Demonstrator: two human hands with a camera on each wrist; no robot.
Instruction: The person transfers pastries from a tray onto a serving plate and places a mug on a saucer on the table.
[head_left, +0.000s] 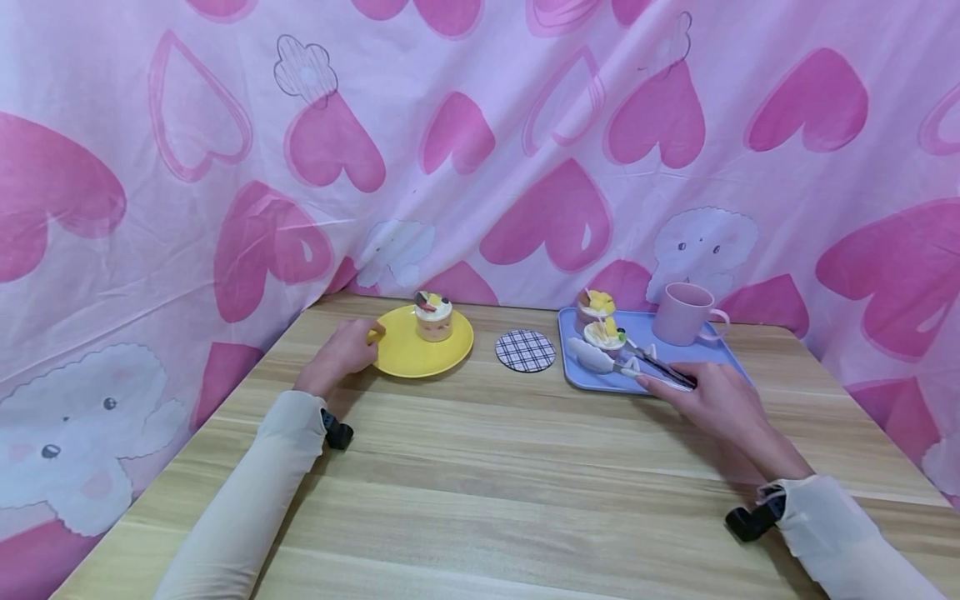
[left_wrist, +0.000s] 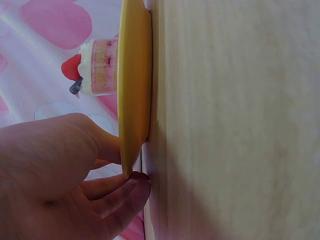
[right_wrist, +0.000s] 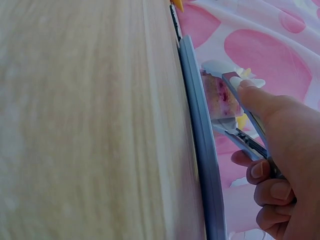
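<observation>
Plate: on the counter, its rim pinched by your left hand, probably steadying it under one cake cup.
Tongs: your right hand grips them spread, apparently so they straddle the nearer dessert on the tray.

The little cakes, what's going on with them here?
A person's left hand pinches the edge of the yellow plate, where one cake stands. The right hand holds tongs, their ends on either side of the front cake on the blue tray; I can't tell whether they squeeze it. Another cake stands behind it, with a pink mug to the right. A checked coaster lies between plate and tray.
</observation>
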